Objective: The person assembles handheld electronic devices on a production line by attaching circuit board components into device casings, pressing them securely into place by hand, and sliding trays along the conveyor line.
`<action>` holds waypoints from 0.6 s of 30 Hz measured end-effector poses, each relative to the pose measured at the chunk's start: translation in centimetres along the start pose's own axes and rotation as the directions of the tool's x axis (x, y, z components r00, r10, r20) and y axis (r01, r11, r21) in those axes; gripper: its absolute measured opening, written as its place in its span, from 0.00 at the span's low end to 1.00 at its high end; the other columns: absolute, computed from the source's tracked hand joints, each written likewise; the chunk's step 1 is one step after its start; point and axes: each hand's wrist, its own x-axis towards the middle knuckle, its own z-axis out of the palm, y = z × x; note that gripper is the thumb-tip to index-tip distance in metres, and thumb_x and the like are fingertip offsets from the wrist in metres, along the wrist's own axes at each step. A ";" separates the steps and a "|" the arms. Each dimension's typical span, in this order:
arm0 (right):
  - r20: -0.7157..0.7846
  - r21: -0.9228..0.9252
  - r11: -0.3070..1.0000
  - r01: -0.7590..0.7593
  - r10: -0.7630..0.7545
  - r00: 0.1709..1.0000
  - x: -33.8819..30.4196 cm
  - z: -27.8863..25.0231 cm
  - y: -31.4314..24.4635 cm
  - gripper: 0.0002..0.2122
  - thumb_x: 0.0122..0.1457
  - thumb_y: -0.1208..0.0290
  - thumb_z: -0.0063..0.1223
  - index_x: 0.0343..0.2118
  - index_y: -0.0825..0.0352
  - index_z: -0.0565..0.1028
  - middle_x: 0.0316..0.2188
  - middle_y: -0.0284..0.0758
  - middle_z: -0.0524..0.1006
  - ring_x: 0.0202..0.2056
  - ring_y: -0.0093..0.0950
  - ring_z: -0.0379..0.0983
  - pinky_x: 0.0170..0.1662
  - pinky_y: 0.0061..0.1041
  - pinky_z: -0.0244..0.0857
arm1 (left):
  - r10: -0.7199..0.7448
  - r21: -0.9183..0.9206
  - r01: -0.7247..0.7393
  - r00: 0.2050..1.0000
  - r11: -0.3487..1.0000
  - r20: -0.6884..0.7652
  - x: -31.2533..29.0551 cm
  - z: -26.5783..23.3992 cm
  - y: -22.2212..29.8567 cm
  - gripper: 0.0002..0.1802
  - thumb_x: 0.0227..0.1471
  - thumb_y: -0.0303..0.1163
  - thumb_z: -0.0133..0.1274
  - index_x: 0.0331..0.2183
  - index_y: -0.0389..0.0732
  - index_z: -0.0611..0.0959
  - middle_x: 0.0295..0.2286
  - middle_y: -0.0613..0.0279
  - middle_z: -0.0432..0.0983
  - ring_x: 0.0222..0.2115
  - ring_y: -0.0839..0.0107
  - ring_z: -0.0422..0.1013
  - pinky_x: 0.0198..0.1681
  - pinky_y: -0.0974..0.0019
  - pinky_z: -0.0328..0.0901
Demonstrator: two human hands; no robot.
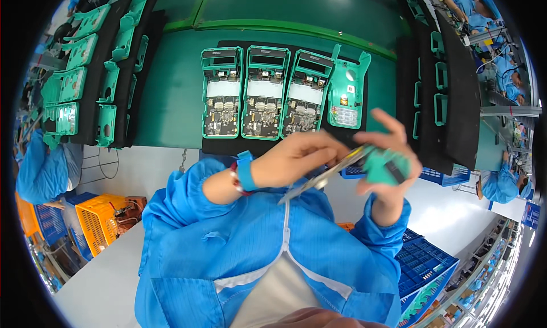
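Just in front of my chest, a thin flat board [325, 181], seen nearly edge-on and blurred, slants between my hands; it looks like a circuit board. My left hand [302, 157], with a blue band at the wrist, is closed with its fingertips at the board's upper edge. My right hand [399, 148] grips a green plastic piece [383, 167] with a black patch, which meets the board's right end; the exact join is smeared. Beyond my hands lies a green housing [346, 88] with clear keypad-like parts. Beside it are three green housings fitted with circuit boards, the closest one [306, 94] tilted slightly.
A black mat [256, 147] lies under the housings on the green bench [171, 100]. Black racks with green shells [108, 100] stand at left, and another rack [458, 88] at right. Blue crates [424, 265] and an orange crate [102, 222] sit lower down. Other people work at both sides.
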 end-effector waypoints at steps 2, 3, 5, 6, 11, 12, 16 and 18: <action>-0.340 0.213 0.962 -0.168 0.234 0.911 -0.5 -0.5 0.1 0.35 0.34 0.56 0.78 0.43 0.76 0.77 0.48 0.49 0.76 0.49 0.43 0.75 0.51 0.38 0.70 | 0.242 0.739 -0.079 0.963 0.669 -0.116 1.6 0.6 0.1 0.21 0.57 0.27 0.51 0.53 0.38 0.74 0.48 0.52 0.71 0.50 0.58 0.68 0.56 0.53 0.59; -0.423 0.169 0.983 -0.073 0.139 0.896 -0.4 -1.8 1.1 0.33 0.40 0.62 0.76 0.48 0.76 0.75 0.54 0.53 0.71 0.47 0.41 0.76 0.48 0.35 0.72 | 0.361 0.924 -0.002 0.921 0.383 -0.148 2.3 1.3 0.2 0.24 0.54 0.27 0.53 0.54 0.38 0.74 0.50 0.52 0.70 0.51 0.56 0.66 0.58 0.50 0.55; -0.563 0.052 0.994 -0.093 0.106 0.820 0.5 -2.9 1.0 0.26 0.45 0.72 0.72 0.48 0.74 0.76 0.48 0.46 0.77 0.45 0.33 0.78 0.49 0.30 0.71 | 0.357 0.984 0.023 0.930 0.174 -0.085 2.8 1.3 -2.6 0.25 0.50 0.30 0.56 0.52 0.40 0.75 0.49 0.54 0.69 0.52 0.56 0.64 0.59 0.47 0.53; -0.574 -0.065 0.987 -0.149 0.085 0.815 1.2 -3.2 0.5 0.25 0.45 0.74 0.72 0.47 0.74 0.76 0.46 0.44 0.78 0.43 0.30 0.78 0.49 0.28 0.71 | 0.331 0.995 0.038 0.941 0.092 -0.066 3.1 1.2 -3.9 0.25 0.49 0.30 0.56 0.52 0.40 0.76 0.48 0.55 0.69 0.53 0.56 0.64 0.58 0.47 0.54; -0.418 -0.455 0.863 -0.220 0.011 0.908 3.8 -3.6 -0.8 0.20 0.37 0.71 0.77 0.37 0.70 0.82 0.37 0.38 0.81 0.46 0.32 0.75 0.47 0.29 0.69 | 0.421 0.984 -0.150 0.902 0.095 0.097 -0.3 0.8 -3.9 0.13 0.41 0.30 0.63 0.34 0.46 0.83 0.35 0.68 0.71 0.37 0.67 0.67 0.41 0.62 0.60; -0.340 -0.454 0.867 -0.204 0.043 0.939 4.0 -3.6 -0.6 0.20 0.37 0.71 0.77 0.36 0.69 0.82 0.36 0.38 0.81 0.45 0.33 0.75 0.46 0.29 0.69 | 0.430 0.978 -0.161 0.898 0.129 0.091 -1.0 0.8 -4.1 0.13 0.40 0.29 0.64 0.34 0.47 0.83 0.32 0.69 0.71 0.35 0.68 0.66 0.38 0.63 0.59; 0.037 -0.560 0.823 -0.093 0.137 0.990 4.7 -3.6 0.0 0.20 0.35 0.65 0.76 0.32 0.68 0.82 0.35 0.41 0.80 0.45 0.37 0.74 0.46 0.35 0.69 | 0.538 0.972 -0.200 0.837 0.126 0.102 -1.5 0.9 -4.7 0.14 0.35 0.28 0.67 0.30 0.46 0.84 0.25 0.71 0.68 0.28 0.69 0.65 0.32 0.64 0.56; 0.108 -0.602 0.797 -0.040 0.131 0.986 4.8 -2.9 0.7 0.20 0.37 0.61 0.75 0.31 0.69 0.82 0.36 0.41 0.80 0.45 0.38 0.74 0.46 0.36 0.68 | 0.554 0.969 -0.214 0.825 0.123 0.112 -1.4 1.0 -4.7 0.14 0.34 0.28 0.68 0.29 0.46 0.84 0.24 0.71 0.67 0.27 0.69 0.65 0.31 0.64 0.55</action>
